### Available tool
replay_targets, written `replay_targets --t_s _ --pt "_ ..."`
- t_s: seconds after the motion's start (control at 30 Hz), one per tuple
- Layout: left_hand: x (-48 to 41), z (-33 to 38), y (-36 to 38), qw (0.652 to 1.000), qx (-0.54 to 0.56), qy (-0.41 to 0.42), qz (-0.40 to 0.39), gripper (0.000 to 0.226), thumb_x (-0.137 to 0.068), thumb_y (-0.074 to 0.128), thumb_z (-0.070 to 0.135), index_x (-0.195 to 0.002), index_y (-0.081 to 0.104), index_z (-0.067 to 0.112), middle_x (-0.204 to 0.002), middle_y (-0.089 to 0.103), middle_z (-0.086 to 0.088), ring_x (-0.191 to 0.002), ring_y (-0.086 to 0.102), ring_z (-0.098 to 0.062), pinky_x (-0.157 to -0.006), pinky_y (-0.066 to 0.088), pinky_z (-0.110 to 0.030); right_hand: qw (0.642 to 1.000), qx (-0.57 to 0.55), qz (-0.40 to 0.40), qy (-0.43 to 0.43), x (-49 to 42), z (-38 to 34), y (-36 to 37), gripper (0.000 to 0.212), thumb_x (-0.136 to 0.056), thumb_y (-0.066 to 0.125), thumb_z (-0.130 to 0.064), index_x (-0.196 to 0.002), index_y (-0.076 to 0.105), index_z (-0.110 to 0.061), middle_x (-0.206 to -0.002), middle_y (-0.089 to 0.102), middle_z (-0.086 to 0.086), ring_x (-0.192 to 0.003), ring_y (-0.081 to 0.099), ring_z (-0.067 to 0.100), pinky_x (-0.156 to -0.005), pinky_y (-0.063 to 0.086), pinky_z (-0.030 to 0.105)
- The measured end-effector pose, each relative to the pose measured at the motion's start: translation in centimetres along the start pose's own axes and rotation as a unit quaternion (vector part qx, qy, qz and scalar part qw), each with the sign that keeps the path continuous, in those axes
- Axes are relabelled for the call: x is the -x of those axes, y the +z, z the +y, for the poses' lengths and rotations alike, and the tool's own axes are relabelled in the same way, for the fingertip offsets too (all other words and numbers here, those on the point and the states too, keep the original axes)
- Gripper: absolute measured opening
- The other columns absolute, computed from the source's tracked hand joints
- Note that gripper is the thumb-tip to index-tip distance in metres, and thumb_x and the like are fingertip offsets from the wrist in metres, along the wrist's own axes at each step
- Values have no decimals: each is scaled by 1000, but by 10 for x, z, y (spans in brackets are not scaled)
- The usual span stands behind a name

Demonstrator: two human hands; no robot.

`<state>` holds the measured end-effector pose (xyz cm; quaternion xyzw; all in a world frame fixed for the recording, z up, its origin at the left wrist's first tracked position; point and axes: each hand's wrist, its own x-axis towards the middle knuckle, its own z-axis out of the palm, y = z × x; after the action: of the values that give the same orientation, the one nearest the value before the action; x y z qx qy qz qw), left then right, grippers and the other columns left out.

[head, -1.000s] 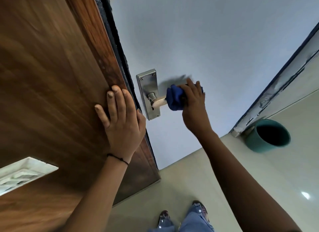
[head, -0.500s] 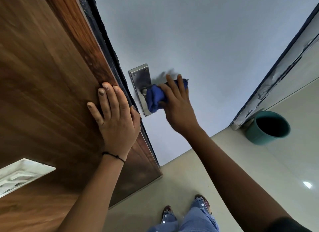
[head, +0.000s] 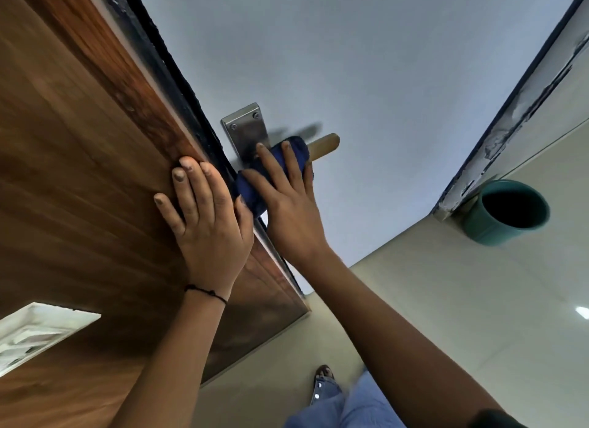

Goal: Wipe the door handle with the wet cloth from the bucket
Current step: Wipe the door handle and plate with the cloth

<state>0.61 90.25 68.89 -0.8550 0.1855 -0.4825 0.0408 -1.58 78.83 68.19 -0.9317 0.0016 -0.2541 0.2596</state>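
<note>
1. Wiping was under way: the right hand (head: pixel 291 217) pressed the blue cloth (head: pixel 271 176) against the base of the door handle (head: pixel 323 147), its fingers (head: pixel 269 166) spread over the wad and curled a little around it, with only the handle's pale tip showing beyond the fingertips.
2. The cloth looked soft, limp and probably damp, so it would likely mould to the lever but could slide or bunch; a judgement is that it was best held bunched under the palm, wrapped around the bar and not merely laid beside it.
3. The handle and its metal backplate (head: pixel 245 131), just above the fingertips, looked rigid and smooth, likely slippery when wet.
4. The left hand (head: pixel 207 223) lay flat on the wooden door (head: pixel 79 172), fingers straight and close together, holding nothing, the thumb side touching the cloth's lower end.
5. A dark door edge (head: pixel 178 74) ran between the two sets of fingers and might snag the cloth.
6. The teal bucket (head: pixel 506 214) stood well apart to the right of the right hand, on the floor (head: pixel 446 300) beside a chipped frame (head: pixel 516 109); nothing blocked the lever's free end.
</note>
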Motion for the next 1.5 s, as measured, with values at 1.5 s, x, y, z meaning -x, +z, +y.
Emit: replay_targets --t_s 1.5 --pt "-7 7 -5 1000 3 -13 -18 68 -97 34 41 -141 22 -9 -140 34 -33 -132 20 -41 -116 -12 -40 507 -737 177 410 -26 52 -25 22 -102 41 -14 -122 51 -11 -98 61 4 -89 59 17 -73 56 27"
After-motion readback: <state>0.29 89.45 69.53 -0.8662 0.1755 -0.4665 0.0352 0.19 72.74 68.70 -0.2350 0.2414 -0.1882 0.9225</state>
